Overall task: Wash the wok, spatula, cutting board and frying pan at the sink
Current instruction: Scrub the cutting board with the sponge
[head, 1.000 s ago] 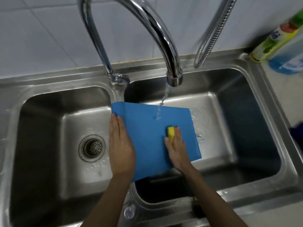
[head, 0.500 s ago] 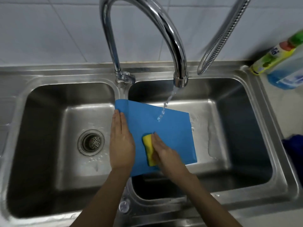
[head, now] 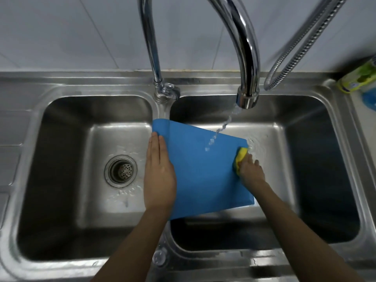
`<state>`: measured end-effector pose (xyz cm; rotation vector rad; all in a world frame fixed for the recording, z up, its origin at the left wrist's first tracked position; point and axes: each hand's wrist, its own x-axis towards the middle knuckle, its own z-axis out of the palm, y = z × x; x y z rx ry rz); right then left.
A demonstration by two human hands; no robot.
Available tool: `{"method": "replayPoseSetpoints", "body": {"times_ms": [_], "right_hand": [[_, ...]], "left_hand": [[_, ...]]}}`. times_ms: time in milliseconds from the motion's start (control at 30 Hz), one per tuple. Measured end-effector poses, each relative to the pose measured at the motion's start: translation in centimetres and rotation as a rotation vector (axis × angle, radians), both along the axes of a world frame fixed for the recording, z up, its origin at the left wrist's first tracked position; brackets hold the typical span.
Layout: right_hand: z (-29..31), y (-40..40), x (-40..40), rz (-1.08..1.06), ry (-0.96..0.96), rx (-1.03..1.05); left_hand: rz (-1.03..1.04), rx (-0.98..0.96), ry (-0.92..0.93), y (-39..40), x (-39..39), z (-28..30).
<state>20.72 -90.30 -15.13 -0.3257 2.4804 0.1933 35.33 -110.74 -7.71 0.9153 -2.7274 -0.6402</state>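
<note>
A blue cutting board (head: 199,169) lies tilted over the divider of a steel double sink (head: 61,92), mostly above the right basin. My left hand (head: 159,174) rests flat on the board's left edge with straight fingers. At the board's far right corner my right hand (head: 251,170) grips a yellow sponge (head: 241,156) and presses it on the board. A thin stream of water (head: 221,127) falls from the tap (head: 247,98) onto the board. No wok, spatula or frying pan shows.
The left basin has a round drain strainer (head: 121,170) and water drops. A metal spray hose (head: 301,51) hangs at the upper right. A green and yellow detergent bottle (head: 360,78) and a blue item (head: 369,98) stand on the right counter.
My right hand has swept the sponge from the board's middle left out to its far right corner. My left hand stays flat on the board's left edge.
</note>
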Motion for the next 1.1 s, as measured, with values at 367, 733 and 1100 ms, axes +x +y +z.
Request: {"method": "replayPoseSetpoints", "body": {"times_ms": [367, 733, 1100], "right_hand": [[5.2, -6.1, 5.5, 0.028, 0.087, -0.633], [-0.7, -0.6, -2.8, -0.073, 0.066, -0.134], [4.3, -7.4, 9.2, 0.171, 0.18, -0.992]], "left_hand": [[-0.008, 0.001, -0.005, -0.1, 0.1, 0.1], [-0.001, -0.043, -0.007, 0.0, 0.0, 0.2], [-0.005, -0.064, 0.003, -0.2, -0.1, 0.1]]}}
